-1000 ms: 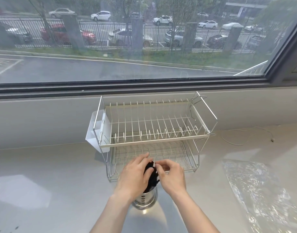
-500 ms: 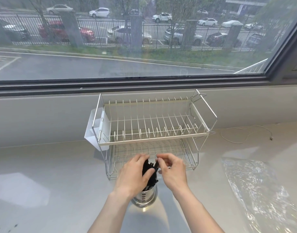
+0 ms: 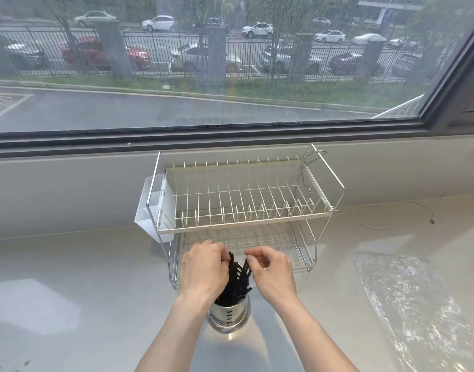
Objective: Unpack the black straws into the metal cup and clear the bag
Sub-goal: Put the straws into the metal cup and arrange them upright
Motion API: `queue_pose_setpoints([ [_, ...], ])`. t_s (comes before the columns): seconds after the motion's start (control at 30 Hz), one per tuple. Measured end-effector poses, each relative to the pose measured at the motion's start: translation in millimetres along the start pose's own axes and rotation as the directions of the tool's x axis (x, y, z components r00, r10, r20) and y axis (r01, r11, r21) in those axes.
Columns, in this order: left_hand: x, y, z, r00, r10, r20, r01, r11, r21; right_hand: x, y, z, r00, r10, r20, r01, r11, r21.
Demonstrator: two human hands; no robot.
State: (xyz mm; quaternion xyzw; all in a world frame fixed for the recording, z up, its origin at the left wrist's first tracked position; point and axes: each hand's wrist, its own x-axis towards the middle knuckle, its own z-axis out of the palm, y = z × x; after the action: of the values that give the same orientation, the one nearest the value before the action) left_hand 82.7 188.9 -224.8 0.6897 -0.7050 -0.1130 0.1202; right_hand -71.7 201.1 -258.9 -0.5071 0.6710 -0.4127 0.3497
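I see the black straws (image 3: 237,280) standing nearly upright in the metal cup (image 3: 228,314) between my hands. My left hand (image 3: 203,269) curls against the bundle; my right hand (image 3: 273,269) pinches straw tips. The bag (image 3: 418,304) lies flat on the counter (image 3: 69,277), well right, nearer my right hand.

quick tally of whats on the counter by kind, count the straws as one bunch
metal cup: 1
bunch of black straws, standing in the cup: 1
two-tier wire dish rack: 1
white plastic caddy hung on the rack's left end: 1
clear plastic bag, lying flat at right: 1
white cable: 1
Total: 6
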Motion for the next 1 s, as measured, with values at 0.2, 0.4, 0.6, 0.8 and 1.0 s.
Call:
queue_pose_setpoints([
  [0.2,5,3,-10,0.996,0.031,0.08,-0.037,0.996,0.079,-2,1,0,0.999,0.021,0.025,-0.02,1.0,-0.013],
  [0.4,4,8,4,0.972,0.142,0.19,-0.137,0.99,-0.041,-4,6,0,0.999,0.037,0.03,-0.036,0.998,-0.054],
  [0.6,3,11,7,1.0,0.019,0.025,-0.017,0.998,-0.056,-2,7,-2,1.0,0.019,0.018,-0.019,0.999,-0.047],
  [0.8,6,2,3,0.997,-0.082,0.012,0.083,0.98,-0.181,9,-13,-13,0.993,-0.081,-0.088,0.089,0.992,0.085],
  [1.0,5,2,5,0.996,0.015,0.088,0.009,0.966,-0.258,30,-42,-41,0.949,-0.084,-0.305,0.183,0.932,0.314],
])
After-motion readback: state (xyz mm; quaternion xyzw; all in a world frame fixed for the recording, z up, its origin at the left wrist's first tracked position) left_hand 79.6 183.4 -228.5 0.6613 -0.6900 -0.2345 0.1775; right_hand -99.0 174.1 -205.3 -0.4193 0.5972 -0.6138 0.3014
